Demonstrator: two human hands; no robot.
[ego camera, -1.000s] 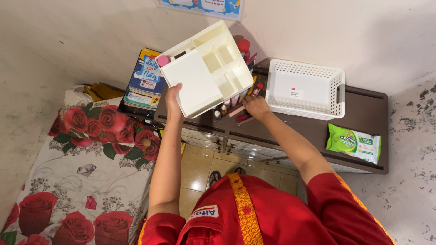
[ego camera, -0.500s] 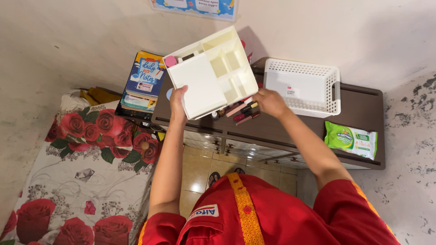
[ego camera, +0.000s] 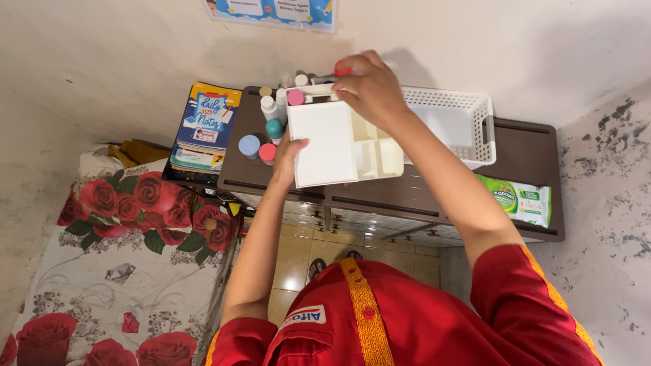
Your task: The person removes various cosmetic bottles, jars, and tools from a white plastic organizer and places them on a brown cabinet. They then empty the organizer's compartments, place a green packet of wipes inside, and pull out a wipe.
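Atop cabinet (ego camera: 407, 196): white organizer (ego camera: 339, 146), compartments empty.

white compartmented organizer (ego camera: 342, 142) | plastic, open top, several cells | tilted above dark cabinet top, beside white basket

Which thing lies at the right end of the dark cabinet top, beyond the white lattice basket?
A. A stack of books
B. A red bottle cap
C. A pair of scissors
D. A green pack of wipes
D: the green pack of wipes lies flat on the dark cabinet top, to the right of the white lattice basket.
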